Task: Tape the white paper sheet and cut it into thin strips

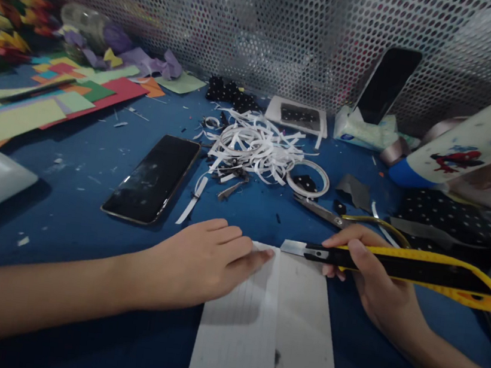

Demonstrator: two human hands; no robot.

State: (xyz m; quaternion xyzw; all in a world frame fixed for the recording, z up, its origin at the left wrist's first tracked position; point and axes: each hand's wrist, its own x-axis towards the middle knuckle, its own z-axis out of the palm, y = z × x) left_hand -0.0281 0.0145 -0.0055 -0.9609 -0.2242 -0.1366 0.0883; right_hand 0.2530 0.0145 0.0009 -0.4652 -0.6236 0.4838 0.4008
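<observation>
"Low in the frame, near the centre, what are the hands doing?"

"The left hand (199,262) lies palm down, fingers loosely bent and close together, its index fingertip pressing the white sheet (233,345). The right hand (383,286) has its fingers and thumb closed around the cutter (419,270)."

"What are those made of?"

"The cutter has a smooth yellow rim, a black inset and a flat metal blade, whose tip is at the sheet's top edge, just beside that fingertip. The sheet is thin and matte, with fine parallel lines down it and a ragged lower edge. To its right runs a greyer, plain panel (307,337) with a dark smudge."

"And farther out?"

"A glossy black phone (156,178) lies left of centre on the blue surface (84,175). Curly white strips (255,143) are heaped in the upper middle, near a pale ring (326,182) and scissors (318,210). Flat coloured papers (14,117) fill the upper left, and a perforated metallic mesh (249,15) stands behind."

"Anything hard to make out?"

"The right palm is hidden, the left hand covers part of the sheet, the frame's right edge cuts off a blue-ended container (459,140), and shapes behind the mesh are blurred."
</observation>
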